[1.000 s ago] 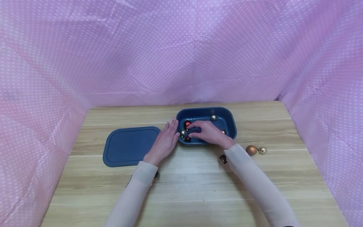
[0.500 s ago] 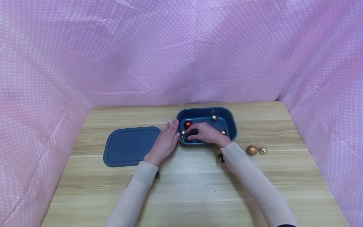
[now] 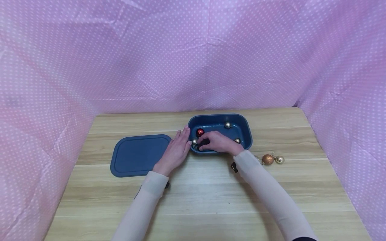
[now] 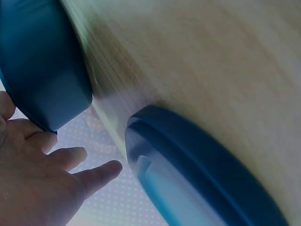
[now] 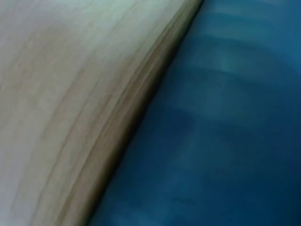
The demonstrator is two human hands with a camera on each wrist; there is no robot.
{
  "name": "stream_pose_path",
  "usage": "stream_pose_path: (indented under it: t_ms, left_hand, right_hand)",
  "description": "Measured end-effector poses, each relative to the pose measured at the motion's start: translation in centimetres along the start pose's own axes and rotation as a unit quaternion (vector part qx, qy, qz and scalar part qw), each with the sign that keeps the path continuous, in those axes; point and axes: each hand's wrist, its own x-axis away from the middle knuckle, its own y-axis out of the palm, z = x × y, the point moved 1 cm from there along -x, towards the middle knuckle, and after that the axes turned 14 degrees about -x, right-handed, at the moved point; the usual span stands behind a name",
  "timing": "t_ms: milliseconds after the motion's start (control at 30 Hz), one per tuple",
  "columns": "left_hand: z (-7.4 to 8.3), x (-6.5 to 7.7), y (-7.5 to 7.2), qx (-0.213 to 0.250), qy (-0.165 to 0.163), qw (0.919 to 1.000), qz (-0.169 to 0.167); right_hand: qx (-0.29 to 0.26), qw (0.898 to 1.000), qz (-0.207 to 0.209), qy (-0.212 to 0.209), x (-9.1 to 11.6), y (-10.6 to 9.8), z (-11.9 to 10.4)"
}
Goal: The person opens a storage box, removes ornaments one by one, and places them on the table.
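In the head view, a dark blue box point(image 3: 219, 116) stands without its lid at the back of the table. My left hand point(image 3: 176, 149) lies with straight fingers against its left end; the left wrist view shows fingertips point(image 4: 44, 140) on the box wall point(image 4: 44, 70). My right hand point(image 3: 218, 142) reaches inside, curled, thumb and index finger pinching a small red bauble in the front left corner, mostly hidden by them. Beside these fingertips lie a gold bauble point(image 3: 194, 141) and a larger red bauble point(image 3: 200, 132). The right wrist view shows only the box side point(image 5: 211, 132) and table.
Two more gold baubles, a back one point(image 3: 227, 125) and a front one point(image 3: 237, 140), lie in the box's right half. The blue lid point(image 3: 138, 155) lies flat on the left. A copper glitter bauble point(image 3: 267, 159) and a gold bauble point(image 3: 279, 159) lie right of the box.
My right hand has shifted slightly toward the front left corner, its fingertips covering the small red bauble that showed before. The gold bauble at the front right has come into fuller view. The left hand stays.
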Motion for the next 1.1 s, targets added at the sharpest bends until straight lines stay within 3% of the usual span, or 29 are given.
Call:
stream_pose_path:
  t_ms: [433, 1100]
  left_hand:
    - [0.1, 0.0, 0.1, 0.003, 0.003, 0.9999, 0.01]
    - [0.2, 0.2, -0.2, 0.003, 0.001, 1.0, 0.007]
  right_hand:
    - [-0.001, 1.0, -0.006, 0.014, 0.2, -0.1, 0.1]
    - [-0.018, 0.993, 0.118, -0.016, 3.7, -1.5, -1.7]
